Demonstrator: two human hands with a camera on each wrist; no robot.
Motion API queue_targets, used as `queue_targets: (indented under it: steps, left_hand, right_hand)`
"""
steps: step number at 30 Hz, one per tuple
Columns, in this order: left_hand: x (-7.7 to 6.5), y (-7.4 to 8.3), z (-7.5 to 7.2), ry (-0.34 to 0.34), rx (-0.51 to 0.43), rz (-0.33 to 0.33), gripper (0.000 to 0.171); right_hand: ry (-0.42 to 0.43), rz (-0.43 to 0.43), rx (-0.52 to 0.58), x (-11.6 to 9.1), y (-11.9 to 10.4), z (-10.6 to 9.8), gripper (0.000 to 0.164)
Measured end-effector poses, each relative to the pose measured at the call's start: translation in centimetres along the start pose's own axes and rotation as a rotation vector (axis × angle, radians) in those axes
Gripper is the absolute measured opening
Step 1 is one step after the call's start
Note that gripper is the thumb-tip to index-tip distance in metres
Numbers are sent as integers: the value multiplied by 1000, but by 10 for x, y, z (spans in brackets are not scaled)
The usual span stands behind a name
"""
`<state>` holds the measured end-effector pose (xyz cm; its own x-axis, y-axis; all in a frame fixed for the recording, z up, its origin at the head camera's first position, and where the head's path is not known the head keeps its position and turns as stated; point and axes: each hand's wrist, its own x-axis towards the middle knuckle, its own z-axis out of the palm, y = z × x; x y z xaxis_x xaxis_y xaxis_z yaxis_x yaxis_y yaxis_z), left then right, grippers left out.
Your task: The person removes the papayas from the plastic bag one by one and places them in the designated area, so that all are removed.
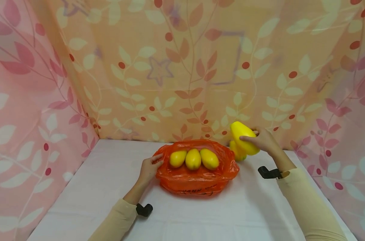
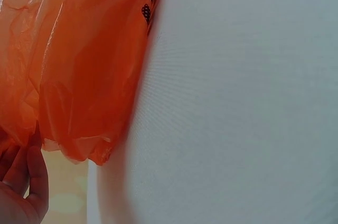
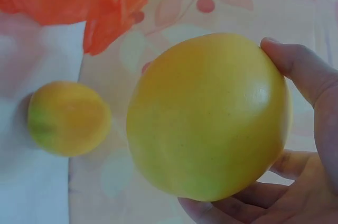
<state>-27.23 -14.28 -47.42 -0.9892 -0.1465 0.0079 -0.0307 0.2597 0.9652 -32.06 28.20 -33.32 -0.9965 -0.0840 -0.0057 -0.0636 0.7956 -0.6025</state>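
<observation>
An orange plastic bag [image 1: 197, 184] with dark print stands on the white table, its mouth spread wide. Three yellow mangoes [image 1: 193, 159] lie side by side in it. At the bag's left edge, my left hand [image 1: 149, 169] holds the plastic between thumb and fingers; the left wrist view shows these fingers [image 2: 37, 168] against the film. To the right of the bag, my right hand [image 1: 264, 140] grips a large yellow papaya [image 1: 242, 135], raised above the table. Its thumb and fingers wrap the sides of the fruit in the right wrist view.
A smaller yellow fruit [image 3: 68, 118] with a greenish end lies on the white table [image 1: 89, 187] right of the bag, partly behind the papaya in the head view. Leaf-patterned curtains [image 1: 158, 67] stand behind and at both sides of the table.
</observation>
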Motion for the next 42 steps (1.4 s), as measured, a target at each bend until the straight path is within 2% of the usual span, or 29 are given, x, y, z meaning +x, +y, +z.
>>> queue_targets:
  steps: [15,31,38,42]
  left_hand:
    - [0,3,-1,-3,1,13,37]
    - [1,4,-2,4,19,1,36]
    - [1,0,-2,1,19,1,37]
    - [1,-1,-2,-4,21,-1,37]
  right_hand:
    - [11,88,-4,6,33,0,94]
    - [4,140,-5,9,62,1,100]
    - [-3,148,17,14,79,8,89]
    - [-13,189,23,15,89,11,94]
